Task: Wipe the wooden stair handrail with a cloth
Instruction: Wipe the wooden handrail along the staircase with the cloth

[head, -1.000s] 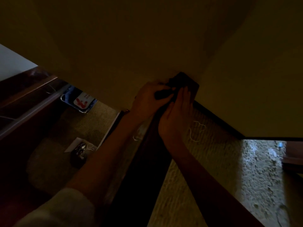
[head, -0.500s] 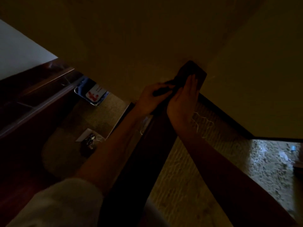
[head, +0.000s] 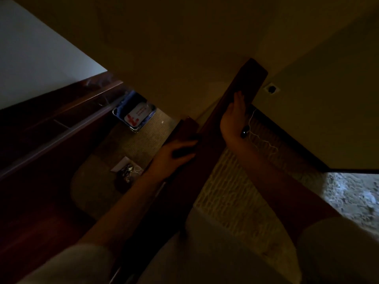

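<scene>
The dark wooden handrail (head: pixel 249 78) runs from the bottom middle up to the wall at upper right. My left hand (head: pixel 170 156) lies on its left edge about halfway up, fingers curled over a dark cloth (head: pixel 183 153) pressed to the wood. The cloth is hard to make out in the dim light. My right hand (head: pixel 233 117) rests higher up against the rail's right side, fingers straight and pointing towards the rail's end. It holds nothing.
Carpeted steps (head: pixel 231 193) lie right of the rail, with a white cord (head: pixel 260 138) on them. Below on the left are a landing with paper and a dark object (head: pixel 125 171), a blue bin (head: pixel 134 115) and a second rail (head: pixel 61 130). A wall socket (head: pixel 271 89) sits near the rail's end.
My left hand has slid the cloth down the rail towards me, away from the rail's end. My right hand has stayed near the top, now apart from the left.
</scene>
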Demonstrator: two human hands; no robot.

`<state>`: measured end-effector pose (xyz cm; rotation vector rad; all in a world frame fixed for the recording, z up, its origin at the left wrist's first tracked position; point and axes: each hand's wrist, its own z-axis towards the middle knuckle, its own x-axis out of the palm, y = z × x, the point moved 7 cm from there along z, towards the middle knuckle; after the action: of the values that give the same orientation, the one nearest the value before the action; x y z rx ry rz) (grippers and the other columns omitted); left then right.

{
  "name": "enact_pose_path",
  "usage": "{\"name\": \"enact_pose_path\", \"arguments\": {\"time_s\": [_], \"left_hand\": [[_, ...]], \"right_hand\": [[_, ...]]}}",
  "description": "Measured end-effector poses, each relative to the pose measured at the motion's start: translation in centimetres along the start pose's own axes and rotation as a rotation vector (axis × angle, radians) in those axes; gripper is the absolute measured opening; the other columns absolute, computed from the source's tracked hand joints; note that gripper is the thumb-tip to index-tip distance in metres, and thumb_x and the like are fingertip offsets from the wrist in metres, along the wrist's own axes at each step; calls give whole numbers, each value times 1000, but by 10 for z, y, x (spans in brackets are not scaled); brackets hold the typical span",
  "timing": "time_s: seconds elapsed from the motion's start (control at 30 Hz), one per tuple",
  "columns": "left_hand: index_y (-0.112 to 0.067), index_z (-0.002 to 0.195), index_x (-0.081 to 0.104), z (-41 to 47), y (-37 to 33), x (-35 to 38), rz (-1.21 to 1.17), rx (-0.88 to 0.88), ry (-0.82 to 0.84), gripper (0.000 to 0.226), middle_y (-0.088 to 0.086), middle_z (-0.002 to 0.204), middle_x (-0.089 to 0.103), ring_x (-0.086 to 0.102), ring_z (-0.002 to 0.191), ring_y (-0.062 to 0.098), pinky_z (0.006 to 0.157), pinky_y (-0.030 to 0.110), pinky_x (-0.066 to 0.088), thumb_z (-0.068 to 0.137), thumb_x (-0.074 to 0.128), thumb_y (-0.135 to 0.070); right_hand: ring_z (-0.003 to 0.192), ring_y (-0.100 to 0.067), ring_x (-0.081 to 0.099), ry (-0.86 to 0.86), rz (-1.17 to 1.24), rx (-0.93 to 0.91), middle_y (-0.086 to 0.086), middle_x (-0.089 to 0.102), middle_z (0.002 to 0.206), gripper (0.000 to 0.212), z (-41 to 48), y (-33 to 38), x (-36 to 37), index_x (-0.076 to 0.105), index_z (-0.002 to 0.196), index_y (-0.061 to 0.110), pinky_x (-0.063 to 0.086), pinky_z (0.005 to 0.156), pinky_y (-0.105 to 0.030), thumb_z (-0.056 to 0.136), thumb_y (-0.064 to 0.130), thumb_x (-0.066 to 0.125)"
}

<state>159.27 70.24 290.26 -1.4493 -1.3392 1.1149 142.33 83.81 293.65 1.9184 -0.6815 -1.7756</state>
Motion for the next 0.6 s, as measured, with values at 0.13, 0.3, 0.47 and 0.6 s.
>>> {"name": "enact_pose_path", "arguments": {"time_s": [0.13, 0.3, 0.47, 0.6], "left_hand": [[-4, 130, 60, 80, -17, 13, -85, -41, -19, 37, 8, 129, 61, 58, 116, 7, 94, 9, 44, 94, 63, -12], [-11, 112, 68, -1, 15, -1, -174, -71, -90, 19, 1, 101, 71, 64, 84, -9, 70, 2, 45, 93, 64, -14], [-27, 102, 71, -159, 61, -23, -245, -202, -53, 16, -2, 94, 74, 70, 87, 11, 74, 19, 55, 86, 68, -25], [-22, 107, 69, -194, 61, -39, -447, -350, -97, 41, 6, 102, 72, 69, 90, 28, 76, 31, 58, 77, 65, -48]], "right_hand": [[148, -20, 22, 63, 146, 3, -9, 26, 159, 43, -59, 4, 9, 33, 150, 5, 17, 118, -26, 107, 8, 29], [148, -20, 20, 124, 111, 3, -8, 24, 160, 43, -105, 8, 16, 34, 149, 6, 15, 114, -20, 107, 9, 28], [150, -23, 13, 219, 61, -63, -9, 24, 160, 39, -173, 24, 39, 45, 143, 9, 12, 122, -38, 107, 10, 32], [139, -22, 40, 577, 208, -79, -2, 51, 143, 32, -229, 45, 62, 56, 134, 21, 38, 107, -27, 104, 21, 45]]}}
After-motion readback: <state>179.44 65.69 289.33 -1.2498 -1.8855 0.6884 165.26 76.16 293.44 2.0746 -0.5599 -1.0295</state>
